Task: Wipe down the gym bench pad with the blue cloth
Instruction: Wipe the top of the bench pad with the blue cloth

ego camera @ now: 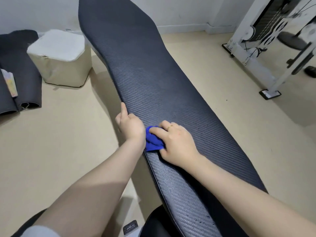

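Pressing crumpled blue cloth (153, 140) onto ribbed black bench pad (153, 79).

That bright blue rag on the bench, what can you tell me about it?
The blue cloth is small, vivid blue and looks like soft fabric, bunched into a crumpled wad. It lies on the dark ribbed bench pad near its left edge. The right hand grips it, fingers curled over its top; the left hand sits close beside it on the pad's edge.
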Tool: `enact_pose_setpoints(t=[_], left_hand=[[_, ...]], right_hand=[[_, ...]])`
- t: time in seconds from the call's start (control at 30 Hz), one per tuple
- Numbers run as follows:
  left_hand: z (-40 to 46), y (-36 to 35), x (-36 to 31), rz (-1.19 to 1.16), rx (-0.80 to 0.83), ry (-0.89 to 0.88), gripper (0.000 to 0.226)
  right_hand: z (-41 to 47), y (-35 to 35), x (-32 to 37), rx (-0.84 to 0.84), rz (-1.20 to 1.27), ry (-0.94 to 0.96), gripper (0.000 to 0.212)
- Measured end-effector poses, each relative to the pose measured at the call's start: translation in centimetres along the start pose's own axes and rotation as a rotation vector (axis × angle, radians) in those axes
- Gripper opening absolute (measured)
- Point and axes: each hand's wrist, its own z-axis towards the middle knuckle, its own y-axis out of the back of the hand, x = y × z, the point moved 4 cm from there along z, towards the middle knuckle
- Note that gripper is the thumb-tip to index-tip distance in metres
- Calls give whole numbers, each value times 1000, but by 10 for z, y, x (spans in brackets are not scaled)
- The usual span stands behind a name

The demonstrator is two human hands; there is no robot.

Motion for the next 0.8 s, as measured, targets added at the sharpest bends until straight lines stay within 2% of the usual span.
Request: enact_pose_setpoints(t=[0.07, 0.1, 0.13, 0.23, 0.27, 0.33, 0.4, 0.47, 0.5, 0.53, 0.67, 0.73, 0.8], left_hand=[[-2, 3, -1, -1, 35, 23, 55], [-3, 5, -2, 4, 57, 35, 58], [-4, 7, -2, 1, 82, 58, 61], [-8, 16, -1, 10, 140, 118, 67], [-11, 18, -2, 53, 156, 111, 68], [-21, 18, -4, 153, 192, 62, 67], [-31, 15, -4, 222, 219, -7, 68], [-35, 11, -2, 293, 212, -47, 69], [-35, 9, -1, 325, 207, -48, 69], [-35, 8, -1, 348, 204, -41, 69], [-36, 6, 1, 359, 178, -40, 67], [-36, 5, 2, 383, 153, -56, 68], [-34, 3, 3, 444, 137, -60, 69]], right_hand=[[-6, 2, -1, 46, 47, 100, 49], [-1, 6, -12, 41, 21, 92, 51], [5, 8, -27, 11, -24, 27, 52], [14, 19, -74, -100, -134, -385, 48], [13, 19, -73, -114, -160, -447, 47], [5, 13, -49, -102, -222, -379, 43], [-11, 7, -22, -104, -203, -181, 42], [-21, 8, -17, -80, -166, -49, 44], [-19, 11, -27, -70, -160, -53, 46], [-16, 13, -44, -77, -169, -125, 48], [-15, 28, -122, -210, -155, -683, 50], [-16, 28, -117, -191, -173, -704, 47], [-18, 23, -100, -150, -160, -530, 46]])
